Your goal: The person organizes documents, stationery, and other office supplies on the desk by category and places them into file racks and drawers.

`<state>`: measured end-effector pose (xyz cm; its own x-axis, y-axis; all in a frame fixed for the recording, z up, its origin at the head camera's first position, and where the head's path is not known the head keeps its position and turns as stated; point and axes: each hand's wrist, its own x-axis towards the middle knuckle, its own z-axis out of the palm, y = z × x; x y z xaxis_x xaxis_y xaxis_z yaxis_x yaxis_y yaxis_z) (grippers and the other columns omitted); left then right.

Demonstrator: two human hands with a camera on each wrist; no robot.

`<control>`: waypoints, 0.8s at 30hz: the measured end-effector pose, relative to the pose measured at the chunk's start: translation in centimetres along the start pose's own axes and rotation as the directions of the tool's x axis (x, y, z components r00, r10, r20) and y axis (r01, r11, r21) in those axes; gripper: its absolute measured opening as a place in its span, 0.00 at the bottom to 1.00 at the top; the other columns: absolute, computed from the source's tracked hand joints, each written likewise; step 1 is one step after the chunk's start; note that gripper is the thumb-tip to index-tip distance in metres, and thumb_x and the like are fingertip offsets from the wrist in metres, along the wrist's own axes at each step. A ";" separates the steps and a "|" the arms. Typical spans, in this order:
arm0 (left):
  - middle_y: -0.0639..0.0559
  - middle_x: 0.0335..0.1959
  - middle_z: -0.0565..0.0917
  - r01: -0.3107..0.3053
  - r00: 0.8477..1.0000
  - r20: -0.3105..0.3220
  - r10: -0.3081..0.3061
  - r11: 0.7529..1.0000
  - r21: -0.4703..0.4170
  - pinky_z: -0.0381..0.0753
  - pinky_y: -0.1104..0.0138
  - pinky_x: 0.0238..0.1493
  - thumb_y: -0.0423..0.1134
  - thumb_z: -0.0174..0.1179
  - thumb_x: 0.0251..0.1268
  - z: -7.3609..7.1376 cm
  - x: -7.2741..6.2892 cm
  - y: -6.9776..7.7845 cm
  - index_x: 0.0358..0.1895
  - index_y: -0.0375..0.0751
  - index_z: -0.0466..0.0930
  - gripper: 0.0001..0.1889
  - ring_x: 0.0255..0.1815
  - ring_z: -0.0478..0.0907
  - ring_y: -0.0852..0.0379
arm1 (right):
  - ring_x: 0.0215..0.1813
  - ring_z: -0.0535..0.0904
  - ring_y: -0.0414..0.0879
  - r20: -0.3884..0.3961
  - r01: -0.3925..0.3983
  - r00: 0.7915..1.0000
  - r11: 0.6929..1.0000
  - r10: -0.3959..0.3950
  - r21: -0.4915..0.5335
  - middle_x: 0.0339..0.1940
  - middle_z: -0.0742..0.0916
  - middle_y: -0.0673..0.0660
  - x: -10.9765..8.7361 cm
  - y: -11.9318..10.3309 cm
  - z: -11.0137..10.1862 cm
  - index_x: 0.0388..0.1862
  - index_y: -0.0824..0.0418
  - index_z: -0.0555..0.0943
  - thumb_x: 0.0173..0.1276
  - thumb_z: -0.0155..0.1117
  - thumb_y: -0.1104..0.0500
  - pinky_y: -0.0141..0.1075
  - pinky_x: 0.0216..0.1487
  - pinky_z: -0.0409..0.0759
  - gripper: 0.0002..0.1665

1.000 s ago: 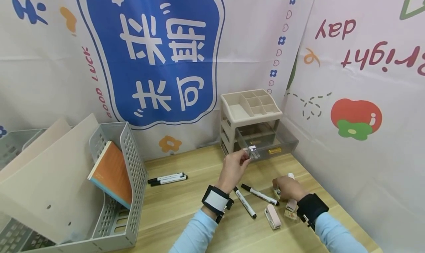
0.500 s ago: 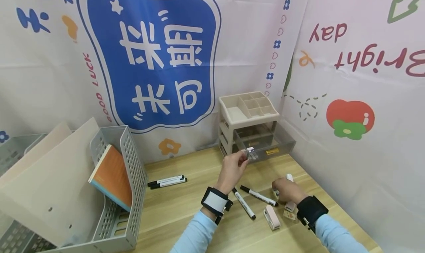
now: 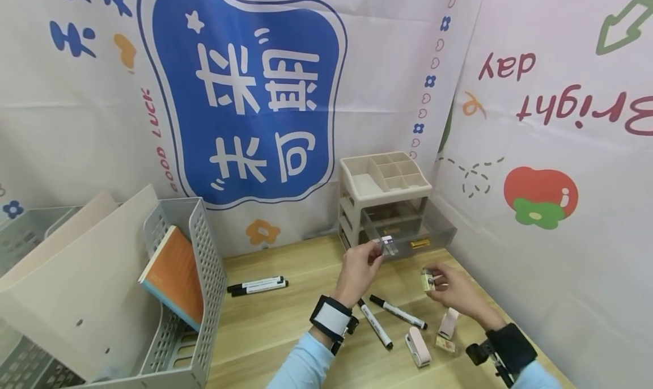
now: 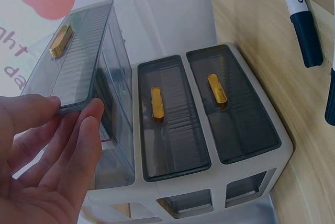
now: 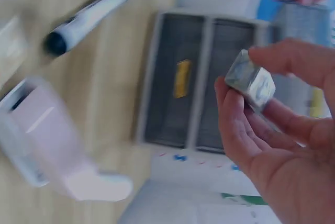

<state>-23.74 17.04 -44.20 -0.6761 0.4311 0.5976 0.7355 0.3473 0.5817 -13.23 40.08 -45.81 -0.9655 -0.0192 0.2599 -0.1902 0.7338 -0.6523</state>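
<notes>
A: How many articles lie nearest on the pale wood-grained bench (image 3: 265,332)?

B: Three: two pale pink, stapler-like plastic items (image 3: 419,347) and one small transparent box with yellow print (image 3: 446,345).

A: And just beyond?

B: Two white, black-capped cylindrical markers (image 3: 376,325), set at an angle to each other. Two matching markers (image 3: 260,287) lie side by side, well to the left.

A: The hands?

B: Two, both grasping. The right hand (image 3: 453,288) pinches one small block-shaped box with yellow-green print (image 3: 427,280) over the bench, near one pulled-out smoky transparent plastic drawer (image 3: 440,241). The left hand (image 3: 359,267) pinches that drawer's front corner.

A: Farthest?

B: One beige plastic drawer unit (image 3: 393,193). Three drawers show, each with one gold-coloured handle: one pulled out, two closed. Behind it hangs white printed cloth (image 3: 385,66).
</notes>
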 end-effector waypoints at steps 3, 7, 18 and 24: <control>0.50 0.33 0.88 0.001 1.000 -0.001 -0.001 1.000 -0.001 0.78 0.81 0.31 0.33 0.67 0.63 0.1 0.1 0.0 0.38 0.41 0.84 0.02 0.31 0.83 0.64 | 0.42 0.84 0.44 0.021 0.018 1.000 0.995 -0.020 0.099 0.49 0.84 0.69 -0.2 -1.7 -1.3 0.58 0.72 0.75 0.58 0.73 0.69 0.30 0.40 0.85 0.29; 0.50 0.32 0.88 0.007 1.000 -0.004 -0.007 1.000 -0.008 0.78 0.82 0.30 0.33 0.68 0.63 0.1 0.2 0.0 0.36 0.42 0.83 0.02 0.30 0.83 0.64 | 0.43 0.83 0.36 0.002 0.080 0.997 0.982 -0.081 0.173 0.52 0.83 0.71 0.2 -4.1 -3.1 0.59 0.72 0.75 0.58 0.73 0.68 0.29 0.45 0.85 0.30; 0.50 0.31 0.88 0.008 1.000 0.000 -0.008 1.000 -0.011 0.77 0.82 0.28 0.33 0.68 0.63 0.0 0.2 0.0 0.36 0.42 0.83 0.02 0.29 0.82 0.65 | 0.48 0.85 0.53 -0.071 0.073 0.995 0.997 -0.076 -0.038 0.49 0.86 0.65 7.4 -9.4 -7.1 0.50 0.65 0.79 0.61 0.71 0.67 0.39 0.51 0.86 0.18; 0.51 0.32 0.88 0.011 1.000 0.010 -0.011 1.000 -0.016 0.78 0.81 0.29 0.33 0.67 0.64 -0.1 0.1 0.1 0.36 0.42 0.83 0.02 0.30 0.82 0.65 | 0.41 0.86 0.53 0.082 0.085 0.994 0.982 -0.072 -0.170 0.41 0.89 0.63 11.3 -8.9 -6.0 0.42 0.63 0.81 0.63 0.69 0.67 0.44 0.42 0.86 0.09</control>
<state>-23.79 17.03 -44.03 -0.6834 0.4360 0.5855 0.7274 0.3387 0.5968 -21.40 37.40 -32.75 -0.9606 -0.1278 0.2468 -0.2386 0.8344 -0.4969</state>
